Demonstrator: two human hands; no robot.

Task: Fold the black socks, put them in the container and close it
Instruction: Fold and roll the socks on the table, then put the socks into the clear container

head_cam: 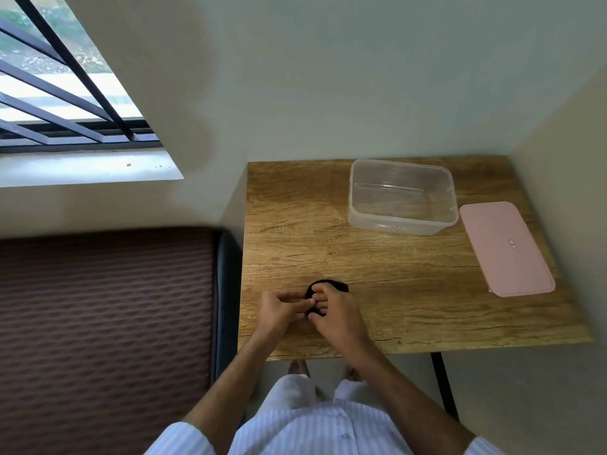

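Socks: black socks [323,285] bunched small on the wooden table [394,284], near its front edge, well apart from the container; mostly hidden by both hands
Left hand: left hand [279,308] left of the bundle; fingertips pressed onto it, pinching the fabric
Right hand: right hand [338,311] over the bundle's right side; fingers curled, gripping it
Container: clear container [402,197] at the table's back, open; nothing between it and the bundle
Lid: pink lid [505,251] flat, just right of the container, apart from it
Around: bed [105,316] left of the table; window [59,87] behind
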